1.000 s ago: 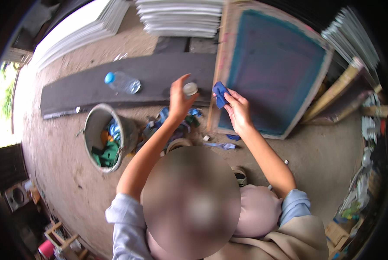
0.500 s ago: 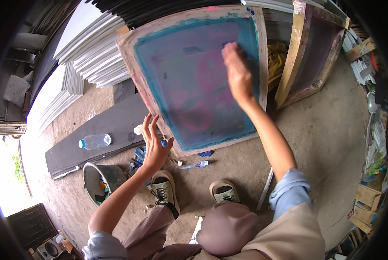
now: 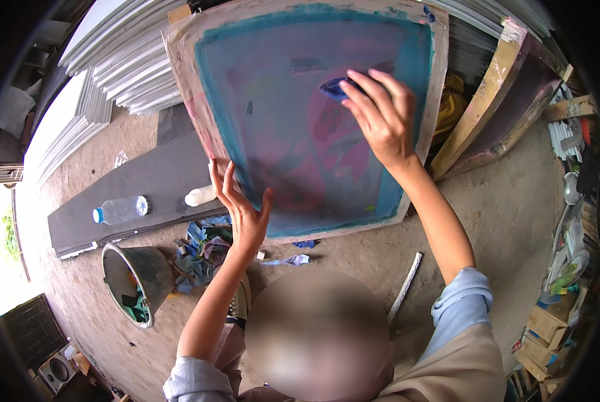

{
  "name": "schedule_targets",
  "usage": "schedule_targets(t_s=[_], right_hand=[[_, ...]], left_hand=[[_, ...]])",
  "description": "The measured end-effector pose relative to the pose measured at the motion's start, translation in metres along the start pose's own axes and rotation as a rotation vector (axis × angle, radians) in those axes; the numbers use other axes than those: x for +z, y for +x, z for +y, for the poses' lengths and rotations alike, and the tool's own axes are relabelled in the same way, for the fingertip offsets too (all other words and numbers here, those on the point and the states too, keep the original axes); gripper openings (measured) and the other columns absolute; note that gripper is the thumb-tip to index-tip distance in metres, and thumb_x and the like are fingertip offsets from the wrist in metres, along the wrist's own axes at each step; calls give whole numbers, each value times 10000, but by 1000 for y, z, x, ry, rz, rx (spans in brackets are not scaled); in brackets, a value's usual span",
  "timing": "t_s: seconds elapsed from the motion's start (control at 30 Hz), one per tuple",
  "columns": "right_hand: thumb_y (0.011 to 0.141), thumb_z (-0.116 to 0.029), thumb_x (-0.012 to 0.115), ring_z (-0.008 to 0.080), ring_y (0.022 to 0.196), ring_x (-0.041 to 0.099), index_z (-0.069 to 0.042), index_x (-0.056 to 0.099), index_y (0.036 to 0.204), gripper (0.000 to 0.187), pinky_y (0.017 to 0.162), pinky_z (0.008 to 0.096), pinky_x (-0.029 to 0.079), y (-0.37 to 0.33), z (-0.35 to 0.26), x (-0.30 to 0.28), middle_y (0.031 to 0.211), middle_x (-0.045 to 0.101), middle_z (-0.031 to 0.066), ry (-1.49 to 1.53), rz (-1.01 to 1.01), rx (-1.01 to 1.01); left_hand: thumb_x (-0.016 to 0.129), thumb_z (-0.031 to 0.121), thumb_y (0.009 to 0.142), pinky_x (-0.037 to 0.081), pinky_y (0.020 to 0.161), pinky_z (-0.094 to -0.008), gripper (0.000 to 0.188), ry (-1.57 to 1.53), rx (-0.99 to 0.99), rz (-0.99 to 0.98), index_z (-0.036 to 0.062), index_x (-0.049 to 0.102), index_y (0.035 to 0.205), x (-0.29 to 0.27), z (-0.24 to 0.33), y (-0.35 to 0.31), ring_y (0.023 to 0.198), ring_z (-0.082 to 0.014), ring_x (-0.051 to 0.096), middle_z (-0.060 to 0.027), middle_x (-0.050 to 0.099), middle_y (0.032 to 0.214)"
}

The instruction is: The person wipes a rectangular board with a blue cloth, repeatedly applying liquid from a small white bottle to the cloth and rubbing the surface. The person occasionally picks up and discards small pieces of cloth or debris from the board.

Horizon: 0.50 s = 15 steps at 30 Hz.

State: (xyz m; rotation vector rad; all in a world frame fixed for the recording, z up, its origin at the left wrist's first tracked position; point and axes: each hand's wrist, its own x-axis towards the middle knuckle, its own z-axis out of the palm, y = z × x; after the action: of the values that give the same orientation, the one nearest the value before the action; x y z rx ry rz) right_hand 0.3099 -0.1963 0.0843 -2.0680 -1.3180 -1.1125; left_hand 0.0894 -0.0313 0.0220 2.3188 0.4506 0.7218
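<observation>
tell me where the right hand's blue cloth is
In the head view, the blue cloth is against the upper half of the framed screen, slightly right of centre, touching the right hand.

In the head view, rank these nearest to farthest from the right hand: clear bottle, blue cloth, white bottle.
1. Blue cloth, touching the right hand.
2. White bottle, just left of the left hand.
3. Clear bottle, farther left.

cloth is on screen at right hand, left hand at screen's left edge. bottle and second bottle lie on board left of screen. bucket sits before board, rags right of bucket.
</observation>
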Motion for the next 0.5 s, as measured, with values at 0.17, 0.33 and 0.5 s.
schedule_targets(t_s=[0.17,0.33,0.5], right_hand=[[696,10,722,239,931,581,-49,669,954,270,754,328,500,2,-7,8,917,605,65,344,9,249],[684,80,647,257,847,590,4,658,850,183,738,329,526,-1,-16,13,864,603,94,387,-125,-99],[711,75,622,261,843,599,16,647,826,131,734,332,526,28,5,16,865,616,108,280,-15,19]], left_hand=[[694,84,792,225,1097,-546,797,-21,-23,14,93,197,1415,5,3,-1,1374,-452,88,-236,-22,1485],[695,88,789,219,1101,-551,792,-37,-21,45,85,204,1410,6,-1,-1,1374,-453,100,-239,0,1481],[703,88,765,156,1112,-528,795,-52,-4,108,85,225,1401,12,-4,-2,1381,-417,117,-233,74,1487]])
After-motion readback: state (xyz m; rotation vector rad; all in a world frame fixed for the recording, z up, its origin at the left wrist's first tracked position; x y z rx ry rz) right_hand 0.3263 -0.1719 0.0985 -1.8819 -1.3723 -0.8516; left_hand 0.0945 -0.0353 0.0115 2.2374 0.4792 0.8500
